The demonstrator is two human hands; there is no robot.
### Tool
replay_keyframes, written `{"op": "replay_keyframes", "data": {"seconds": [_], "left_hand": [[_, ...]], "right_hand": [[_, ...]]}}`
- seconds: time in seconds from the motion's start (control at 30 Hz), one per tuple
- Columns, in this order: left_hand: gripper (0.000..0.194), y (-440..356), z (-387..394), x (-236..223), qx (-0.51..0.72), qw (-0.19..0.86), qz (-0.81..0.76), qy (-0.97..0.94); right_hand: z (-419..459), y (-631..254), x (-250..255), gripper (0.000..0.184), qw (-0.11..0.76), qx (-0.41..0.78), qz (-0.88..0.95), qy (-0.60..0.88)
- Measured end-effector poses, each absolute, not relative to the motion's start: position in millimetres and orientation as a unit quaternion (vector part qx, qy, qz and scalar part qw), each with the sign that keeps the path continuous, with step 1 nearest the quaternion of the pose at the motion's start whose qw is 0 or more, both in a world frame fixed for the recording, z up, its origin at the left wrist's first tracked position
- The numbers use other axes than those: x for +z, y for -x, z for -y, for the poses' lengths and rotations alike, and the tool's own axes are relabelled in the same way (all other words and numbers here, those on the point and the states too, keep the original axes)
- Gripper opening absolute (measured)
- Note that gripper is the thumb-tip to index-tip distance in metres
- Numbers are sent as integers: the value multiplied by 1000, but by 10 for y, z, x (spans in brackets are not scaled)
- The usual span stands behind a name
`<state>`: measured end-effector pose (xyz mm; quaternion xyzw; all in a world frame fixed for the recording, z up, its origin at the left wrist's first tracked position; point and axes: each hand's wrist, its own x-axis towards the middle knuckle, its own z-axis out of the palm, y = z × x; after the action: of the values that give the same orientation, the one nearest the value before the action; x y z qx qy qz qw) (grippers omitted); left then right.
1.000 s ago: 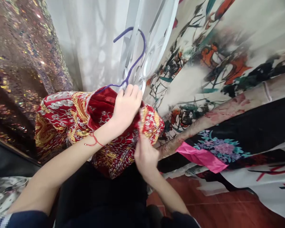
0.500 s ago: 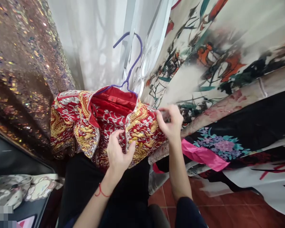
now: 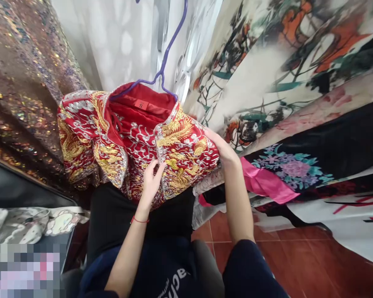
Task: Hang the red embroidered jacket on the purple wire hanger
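A red jacket (image 3: 90, 132) thick with gold and silver embroidery hangs on a purple hanger (image 3: 161, 70) in front of me. My left hand (image 3: 151, 182) pinches the front edge of the jacket near its lower middle, fingers closed on the cloth. Against the jacket's right shoulder lies my right hand (image 3: 222, 147); its fingers curl under the fabric and are partly hidden. A small size label shows inside the red collar.
A brown sequinned cloth (image 3: 21, 87) hangs at the left, a sheer white curtain (image 3: 112, 41) behind. Printed floral garments (image 3: 298, 95) with a pink sash (image 3: 261, 182) hang at the right. Red floor tiles (image 3: 313, 269) lie below. A patterned cloth (image 3: 27, 223) sits lower left.
The jacket and hanger have risen in view. My left hand dropped from the hanger neck to the jacket's front edge. My right hand moved from below the jacket up to its right shoulder.
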<state>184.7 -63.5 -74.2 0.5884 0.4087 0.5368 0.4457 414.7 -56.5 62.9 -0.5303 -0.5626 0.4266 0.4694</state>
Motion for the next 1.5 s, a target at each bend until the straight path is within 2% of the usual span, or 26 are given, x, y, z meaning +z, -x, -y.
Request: {"op": "replay_keyframes", "data": {"seconds": [0.1,0.2,0.3,0.37,0.53,0.63,0.77,0.9,1.07,1.23,1.3,1.4,1.5], "left_hand": [[27,-1943,702,-888,558,454,-416,-555],[30,-1952,702,-1005,552,456,-393,-577],[31,-1848,667,-1067,495,514,-368,-596],[33,-1762,656,-1061,466,540,-368,-597],[36,-1678,674,-929,528,487,-391,-576],[38,-1711,637,-928,561,467,-395,-558],[46,-1744,521,-1157,553,479,-443,-519],[48,-1644,483,-1446,489,531,-451,-525],[42,-1438,550,-1600,398,586,-413,-573],[45,-1437,494,-1486,474,527,-449,-545],[48,-1446,446,-1441,501,501,-462,-533],[47,-1438,383,-1511,512,451,-499,-535],[46,-1433,345,-1726,501,423,-538,-530]], "right_hand": [[668,-4031,543,58,507,456,507,527],[796,-3916,560,46,557,384,516,525],[858,-3898,664,28,590,233,559,534],[870,-3915,765,33,580,116,595,545],[1022,-3765,962,34,520,-187,592,587],[1202,-3594,864,26,484,-288,577,592],[1400,-3530,453,25,464,-261,583,614],[1569,-3556,11,33,498,-190,553,640],[1743,-3466,-162,27,537,-173,473,677],[1849,-3360,58,20,555,-291,417,658],[1874,-3343,65,22,559,-310,393,661],[1835,-3335,-136,34,531,-288,378,702],[1681,-3328,-450,48,517,-214,377,738]]}}
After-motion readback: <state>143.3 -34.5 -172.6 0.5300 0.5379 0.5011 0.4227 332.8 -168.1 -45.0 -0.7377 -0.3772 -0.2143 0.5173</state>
